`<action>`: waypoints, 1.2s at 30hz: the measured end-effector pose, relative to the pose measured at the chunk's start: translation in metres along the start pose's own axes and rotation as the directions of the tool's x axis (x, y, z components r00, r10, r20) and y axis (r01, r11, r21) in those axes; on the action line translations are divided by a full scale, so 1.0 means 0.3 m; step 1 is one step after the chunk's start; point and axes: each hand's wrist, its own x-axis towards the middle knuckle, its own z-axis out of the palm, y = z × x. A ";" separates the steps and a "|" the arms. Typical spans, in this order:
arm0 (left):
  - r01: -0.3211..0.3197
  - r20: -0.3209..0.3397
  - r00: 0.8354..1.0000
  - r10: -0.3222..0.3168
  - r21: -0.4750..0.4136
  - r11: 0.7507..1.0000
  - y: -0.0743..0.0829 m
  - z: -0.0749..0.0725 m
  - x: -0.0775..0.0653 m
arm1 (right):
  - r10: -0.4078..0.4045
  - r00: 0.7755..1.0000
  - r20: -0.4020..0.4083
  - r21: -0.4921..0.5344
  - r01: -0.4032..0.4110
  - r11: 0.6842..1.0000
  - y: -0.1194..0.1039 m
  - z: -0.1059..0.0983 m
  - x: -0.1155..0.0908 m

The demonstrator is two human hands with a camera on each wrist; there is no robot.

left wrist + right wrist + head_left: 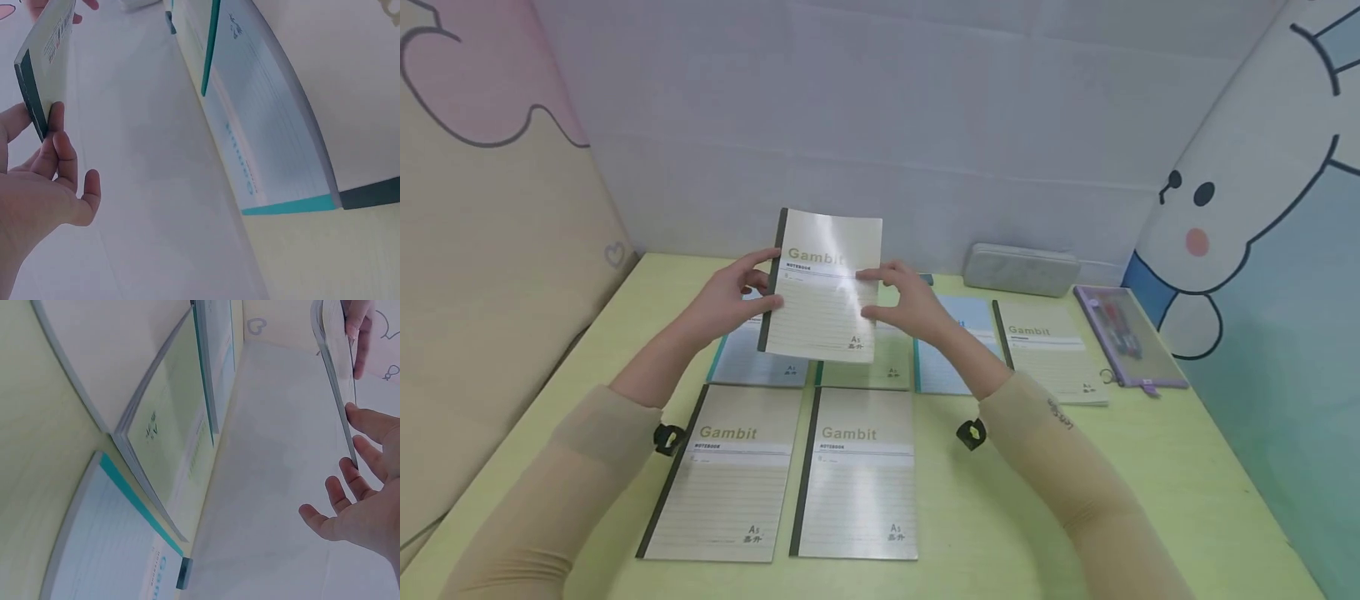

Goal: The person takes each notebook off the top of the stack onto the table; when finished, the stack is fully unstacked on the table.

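A cream Gambit notebook (827, 287) with a dark spine is held up above the table, its cover facing the head camera. My left hand (730, 296) pinches the spine edge between thumb and fingers, which the left wrist view shows from the side. At the opposite edge, my right hand (913, 300) pinches the notebook with thumb and forefinger; its other fingers are spread in the right wrist view. Under the raised notebook lie a blue notebook (760, 367) and a green notebook (887, 367), both partly covered. Another blue notebook (951, 367) lies below my right forearm.
Two cream notebooks (722, 492) lie side by side in the front row. Further right are another cream notebook (1052, 358) and a purple-edged zip pouch (1131, 333) with pens inside. A grey case (1021, 269) stands by the back wall. Printed cloth hangs around the table.
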 end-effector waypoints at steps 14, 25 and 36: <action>-0.266 0.113 0.960 0.258 0.055 0.963 0.151 0.079 -0.014 | -0.013 1.000 -0.011 0.035 0.013 0.999 0.009 -0.228 -0.172; -0.378 0.196 0.910 0.365 0.035 0.925 0.228 0.211 -0.055 | -0.022 1.000 0.004 -0.056 0.022 0.998 0.036 -0.337 -0.353; -0.349 0.271 0.902 0.336 -0.003 0.937 0.267 0.419 -0.124 | -0.022 0.992 0.124 -0.236 0.051 0.970 0.110 -0.366 -0.535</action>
